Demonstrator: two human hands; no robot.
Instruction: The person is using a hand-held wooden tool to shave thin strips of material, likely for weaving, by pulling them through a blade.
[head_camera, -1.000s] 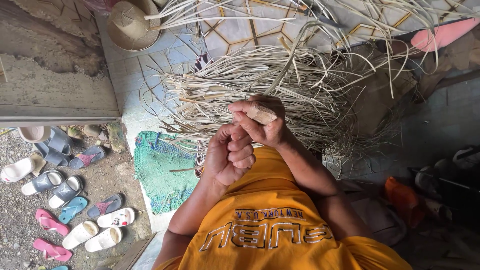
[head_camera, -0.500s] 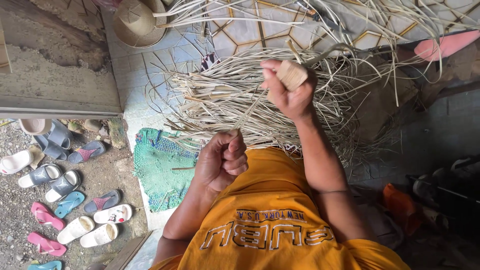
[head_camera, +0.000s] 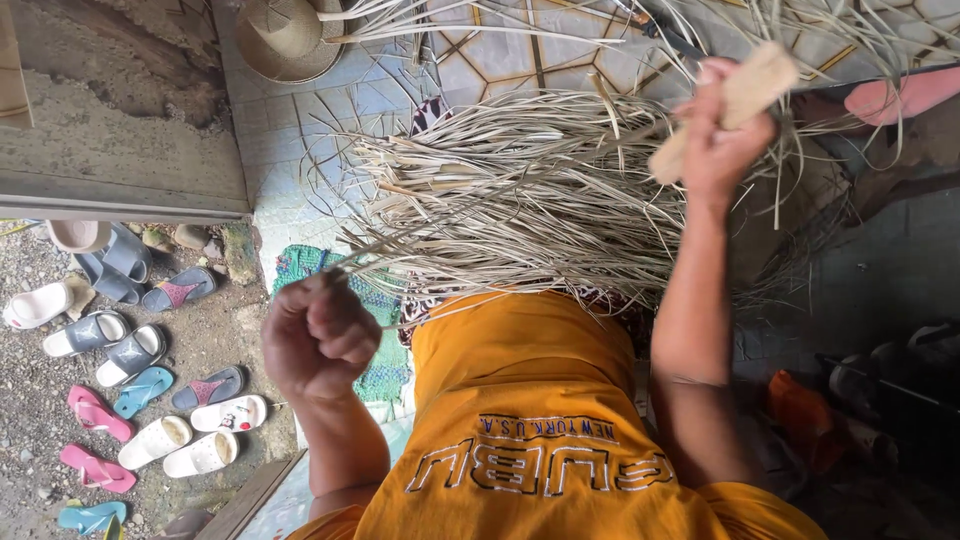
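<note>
1. We see one pale strip stretched taut above the heap of strips on our lap.
2. Our left hand is fisted on its end.
3. Our right hand, raised, clamps a wooden tool, perhaps a scraper.
4. Sandals lie left.

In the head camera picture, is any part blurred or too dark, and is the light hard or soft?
Head view: soft, even daylight with no hard shadows or glare; the reed strips and the sandals are sharp; the right hand and its wooden tool are slightly motion-blurred; the left hand is fairly clear; the lower right corner is dim.
</note>
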